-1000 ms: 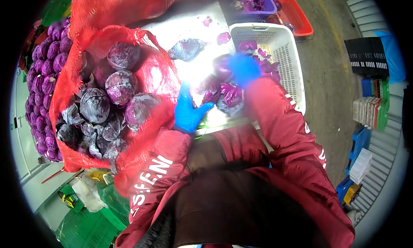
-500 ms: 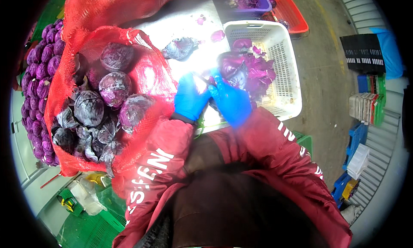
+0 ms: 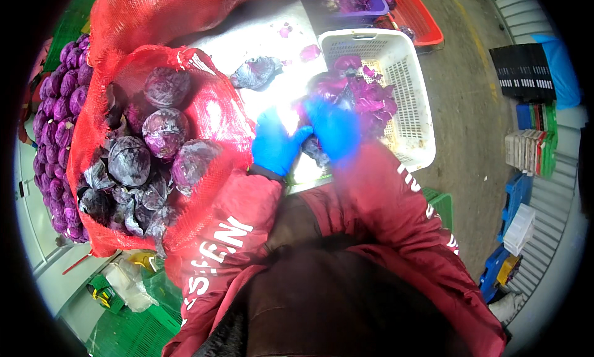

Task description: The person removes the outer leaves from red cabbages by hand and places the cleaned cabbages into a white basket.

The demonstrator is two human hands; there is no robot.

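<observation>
My gloved left hand (image 3: 272, 143) is curled over the white tabletop, its thumb reaching toward the right hand. Strong glare washes out its fingertips and whatever lies in its grip. Close beside it, my gloved right hand (image 3: 334, 131) is closed and smeared by motion; what it holds is hidden. A purple tint shows in the glare between the hands. Just right of them, purple cabbage leaves (image 3: 371, 103) lie in a white basket (image 3: 417, 119). A dark outer leaf (image 3: 257, 72) rests on the table beyond my hands. Below my right hand, another dark leaf (image 3: 314, 150) partly shows.
At left, an open red mesh sack (image 3: 226, 109) holds several red cabbages (image 3: 166, 133). Behind it stands a stack of purple cabbages (image 3: 59, 134). Purple (image 3: 377, 1) and red crates (image 3: 427, 20) sit at the back. Leaf scraps (image 3: 310, 52) lie on the table.
My right hand has shifted slightly up and right and is more blurred. A dark object glimpsed between the hands earlier no longer shows. The left hand has barely moved.
</observation>
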